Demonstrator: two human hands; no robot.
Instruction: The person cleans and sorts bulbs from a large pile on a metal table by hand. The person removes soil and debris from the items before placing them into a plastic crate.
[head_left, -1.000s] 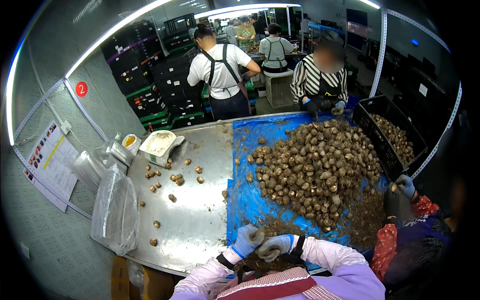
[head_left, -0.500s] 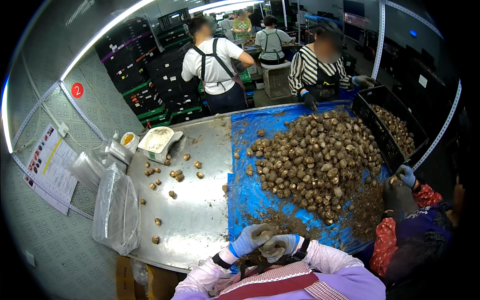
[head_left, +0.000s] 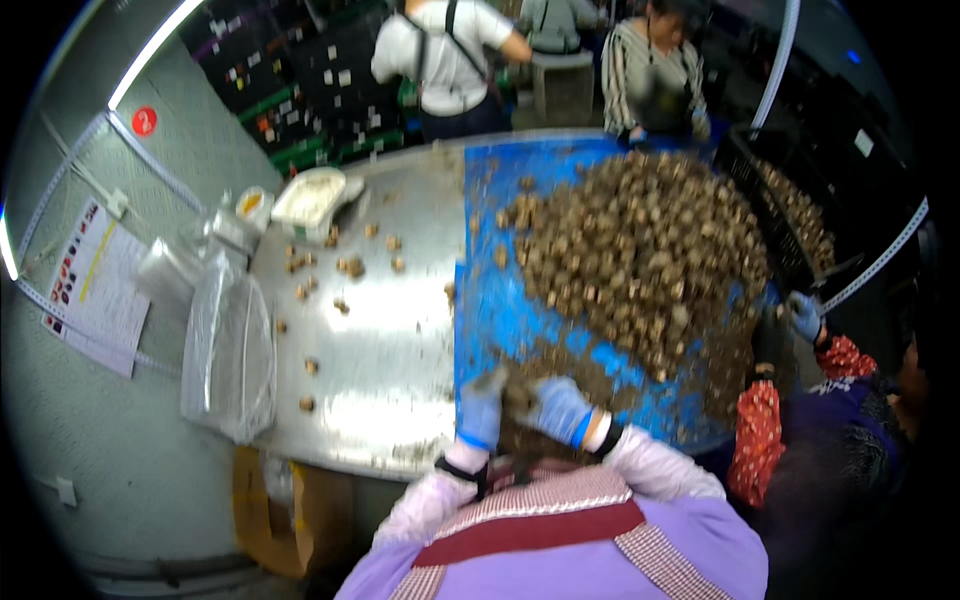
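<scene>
My left hand (head_left: 482, 405) and my right hand (head_left: 553, 408), both in blue gloves with grey-brown soiled fingers, are close together above the near edge of the blue sheet (head_left: 510, 312). Their fingers look curled in toward each other, blurred by motion. A brownish patch shows between them; I cannot make out what they hold. Just beyond lies a strip of dark loose soil (head_left: 575, 368). Farther off, a big heap of small, round brown taro-like tubers (head_left: 640, 240) covers the sheet.
Loose tubers (head_left: 350, 267) dot the metal table (head_left: 375, 345) at left. Near its left edge are a white tray (head_left: 308, 198), clear plastic containers (head_left: 165, 272) and a clear bag (head_left: 230, 350). A black crate (head_left: 775, 215) holds tubers. A co-worker in red sleeves (head_left: 757, 430) is at right; others stand beyond.
The view has tilted down, so the table and heap sit higher in the picture. My hands, overlapping before, are slightly apart and blurred now. The striped-sleeved co-worker's hands have drawn in.
</scene>
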